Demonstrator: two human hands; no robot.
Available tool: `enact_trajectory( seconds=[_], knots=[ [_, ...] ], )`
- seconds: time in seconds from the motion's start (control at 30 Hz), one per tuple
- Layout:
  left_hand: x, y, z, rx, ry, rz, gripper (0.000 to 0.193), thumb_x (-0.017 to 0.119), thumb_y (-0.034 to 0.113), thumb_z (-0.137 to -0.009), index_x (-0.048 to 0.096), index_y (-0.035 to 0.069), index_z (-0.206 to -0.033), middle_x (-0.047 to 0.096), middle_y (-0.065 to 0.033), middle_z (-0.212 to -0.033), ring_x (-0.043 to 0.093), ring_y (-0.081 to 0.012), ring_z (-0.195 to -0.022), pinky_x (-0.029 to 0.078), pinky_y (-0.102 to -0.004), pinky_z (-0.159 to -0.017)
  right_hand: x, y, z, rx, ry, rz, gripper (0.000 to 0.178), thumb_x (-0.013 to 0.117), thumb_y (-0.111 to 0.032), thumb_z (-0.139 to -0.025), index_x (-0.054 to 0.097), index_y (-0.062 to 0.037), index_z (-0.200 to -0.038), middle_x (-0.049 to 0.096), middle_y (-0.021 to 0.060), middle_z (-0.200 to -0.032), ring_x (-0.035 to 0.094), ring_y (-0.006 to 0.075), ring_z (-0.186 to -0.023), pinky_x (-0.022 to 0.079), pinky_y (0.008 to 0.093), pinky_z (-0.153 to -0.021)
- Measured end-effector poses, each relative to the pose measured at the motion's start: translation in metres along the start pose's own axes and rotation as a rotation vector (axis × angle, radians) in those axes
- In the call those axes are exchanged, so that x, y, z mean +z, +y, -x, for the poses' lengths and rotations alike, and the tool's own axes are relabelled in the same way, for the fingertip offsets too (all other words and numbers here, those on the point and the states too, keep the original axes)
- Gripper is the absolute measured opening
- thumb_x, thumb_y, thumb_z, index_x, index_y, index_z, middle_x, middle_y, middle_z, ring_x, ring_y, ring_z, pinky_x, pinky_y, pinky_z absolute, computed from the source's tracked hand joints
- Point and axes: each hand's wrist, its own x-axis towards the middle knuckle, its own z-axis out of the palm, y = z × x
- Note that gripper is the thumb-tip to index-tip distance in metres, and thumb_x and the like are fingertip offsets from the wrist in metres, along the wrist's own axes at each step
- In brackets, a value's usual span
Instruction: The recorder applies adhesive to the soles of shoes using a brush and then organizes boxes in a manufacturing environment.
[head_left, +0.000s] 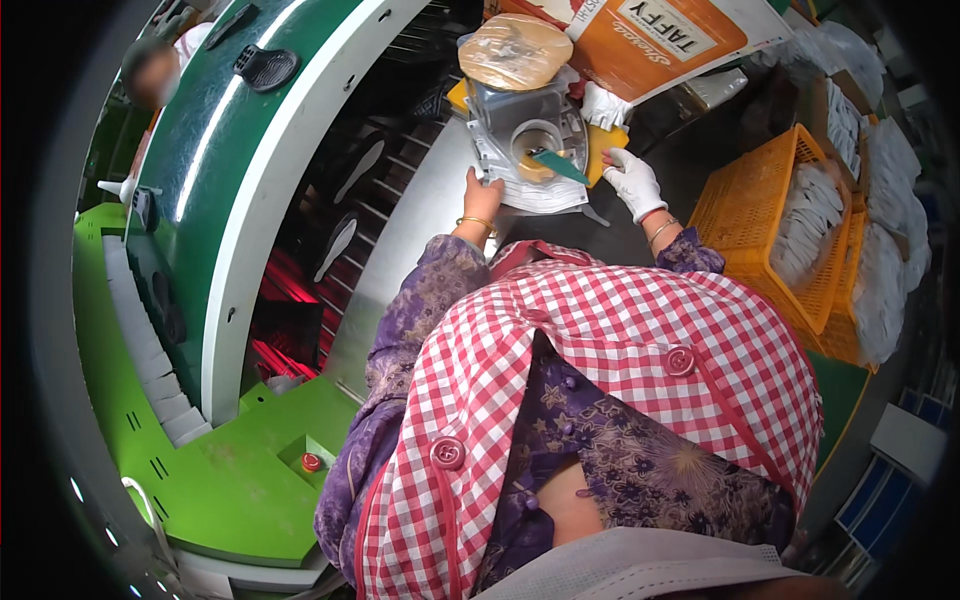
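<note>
Past the face mask, white sheets are touched by the left hand and a yellow piece by the gloved right hand, neither grip certain, beside a tub that could be tipped were its green stick knocked.

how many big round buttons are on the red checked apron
2 on the red-and-white checked cloth apron: one large round red button at right, a matching red button lower left. Others may be hidden in folds.

Flat white sheets lie between the left hand and right hand. Right of both: an orange rectangular plastic crate.
</note>
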Motion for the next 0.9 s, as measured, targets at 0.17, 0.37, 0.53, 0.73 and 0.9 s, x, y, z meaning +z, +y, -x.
enact_trajectory(
  seconds=[0.17,0.37,0.53,0.73,0.9],
  knots=[
    [-0.002,-0.005,0.000,0.005,-0.092,0.361,0.079,0.060,0.000,-0.074,0.022,0.002,-0.143,0.056,-0.0174,-0.108,0.058,-0.0219,-0.086,0.048,-0.0312,-0.075,0.003,-0.010,-0.002,0.029,0.055,0.317,0.040,0.062,-0.024,-0.084,0.056,-0.0046,-0.119,0.066,0.0129,-0.103,0.064,0.0260,-0.091,0.048,0.0316,-0.081],
    [-0.034,-0.001,-0.005,-0.035,-0.144,0.388,0.081,0.058,-0.008,-0.071,0.023,0.001,-0.143,0.057,-0.0130,-0.096,0.057,-0.0176,-0.073,0.049,-0.0296,-0.061,0.011,-0.032,-0.005,0.057,0.087,0.439,0.049,0.066,-0.022,-0.075,0.055,-0.0088,-0.121,0.061,0.0140,-0.103,0.059,0.0309,-0.095,0.047,0.0397,-0.081],
    [-0.062,0.008,-0.017,-0.055,-0.202,0.383,0.079,0.057,-0.010,-0.070,0.026,-0.001,-0.142,0.060,-0.0124,-0.093,0.059,-0.0188,-0.068,0.049,-0.0290,-0.060,0.013,-0.029,-0.009,0.034,0.064,0.453,0.050,0.067,-0.017,-0.071,0.056,-0.0093,-0.120,0.061,0.0133,-0.103,0.059,0.0300,-0.095,0.047,0.0383,-0.082],
    [-0.063,0.011,-0.012,-0.048,-0.211,0.360,0.075,0.060,-0.005,-0.073,0.028,0.000,-0.141,0.060,-0.0165,-0.105,0.062,-0.0230,-0.082,0.051,-0.0306,-0.069,0.010,-0.025,-0.013,0.013,0.032,0.463,0.048,0.067,-0.017,-0.071,0.059,-0.0083,-0.117,0.061,0.0146,-0.102,0.060,0.0303,-0.095,0.048,0.0378,-0.082],
    [-0.060,0.003,-0.008,-0.074,-0.202,0.426,0.064,0.060,0.000,-0.076,0.036,-0.002,-0.135,0.061,-0.0152,-0.106,0.062,-0.0231,-0.085,0.051,-0.0314,-0.074,0.009,-0.008,-0.010,-0.008,0.180,0.418,0.049,0.070,-0.022,-0.072,0.058,-0.0072,-0.117,0.061,0.0139,-0.097,0.061,0.0285,-0.087,0.048,0.0372,-0.076]
  ],
)
